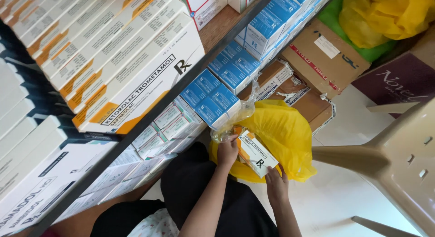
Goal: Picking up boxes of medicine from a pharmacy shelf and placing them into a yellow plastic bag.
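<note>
Lower centre of the frame: our left hand (227, 151) and right hand (276, 182) both grip a white-and-orange medicine box (254, 153), its long axis slanting between them over a yellow bag (285, 133).

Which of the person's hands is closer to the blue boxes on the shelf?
Left. The left hand grips the upper end of the white-and-orange box, just below the blue boxes. The right hand holds the box's lower end, farther away.
</note>
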